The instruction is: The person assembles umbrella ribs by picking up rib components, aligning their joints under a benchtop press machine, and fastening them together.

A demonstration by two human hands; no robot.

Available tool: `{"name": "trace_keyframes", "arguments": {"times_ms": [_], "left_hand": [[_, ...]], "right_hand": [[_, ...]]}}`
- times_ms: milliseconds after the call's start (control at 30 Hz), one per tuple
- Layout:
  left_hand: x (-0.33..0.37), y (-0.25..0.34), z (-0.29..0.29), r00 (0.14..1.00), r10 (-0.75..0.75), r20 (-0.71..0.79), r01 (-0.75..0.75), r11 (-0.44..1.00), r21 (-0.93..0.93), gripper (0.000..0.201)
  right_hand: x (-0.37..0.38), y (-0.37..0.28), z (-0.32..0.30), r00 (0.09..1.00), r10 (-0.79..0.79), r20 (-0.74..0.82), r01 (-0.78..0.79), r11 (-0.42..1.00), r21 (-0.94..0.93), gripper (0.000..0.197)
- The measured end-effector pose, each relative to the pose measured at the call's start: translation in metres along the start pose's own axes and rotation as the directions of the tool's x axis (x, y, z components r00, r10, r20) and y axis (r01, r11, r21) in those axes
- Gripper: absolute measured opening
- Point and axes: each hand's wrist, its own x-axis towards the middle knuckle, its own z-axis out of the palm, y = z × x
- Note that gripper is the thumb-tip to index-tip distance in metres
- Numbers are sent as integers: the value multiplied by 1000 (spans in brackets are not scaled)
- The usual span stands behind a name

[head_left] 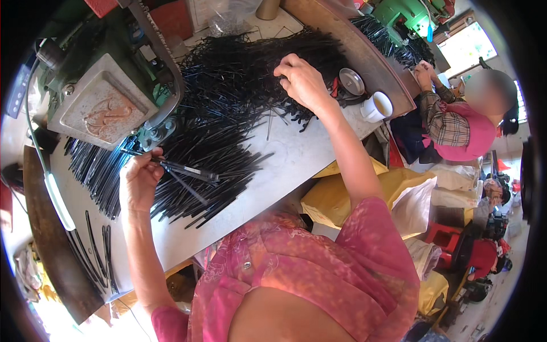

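Note:
My left hand (139, 178) is closed on a few thin black strips (191, 172), just below the head of a green machine (154, 134). One end of them points toward the machine and the other sticks out to the right. Beneath them a heap of long, straight black strips (219, 168) lies side by side on the pale table (285, 162). My right hand (303, 82) is over the right part of a tangled pile of black pieces (239, 74), its fingers curled into a pinch. Whatever is between those fingertips is too hidden to name.
A white cup (376, 107) and a round metal lid (351, 82) stand at the table's right, near a raised wooden edge (379, 54). Several loose strips (108, 256) lie at the lower left. A co-worker (456, 122) sits at another green machine (399, 17). Yellow sacks (353, 194) are beside me.

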Motion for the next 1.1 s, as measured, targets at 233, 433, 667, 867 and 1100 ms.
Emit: {"name": "trace_keyframes", "arguments": {"times_ms": [233, 433, 667, 867, 1100], "left_hand": [[-8, -7, 1, 995, -23, -100, 25, 1000, 15, 8], [-14, -8, 3, 993, -22, -115, 35, 993, 114, 10], [-17, -7, 4, 993, -21, -120, 38, 990, 139, 6], [-19, -8, 1, 988, 72, -133, -41, 974, 223, 5], [-20, -7, 11, 985, 100, -141, -63, 967, 247, 16]], "right_hand": [[3, -29, -17, 982, -93, -166, 106, 992, 69, 14], [12, -41, -19, 971, -134, -198, 149, 987, 66, 14], [15, -63, -37, 876, -285, -389, 322, 946, 34, 16], [27, -143, -37, 689, -560, -460, 651, 757, 52, 16], [25, -155, 58, 955, -246, 163, -21, 494, 869, 18]]}}
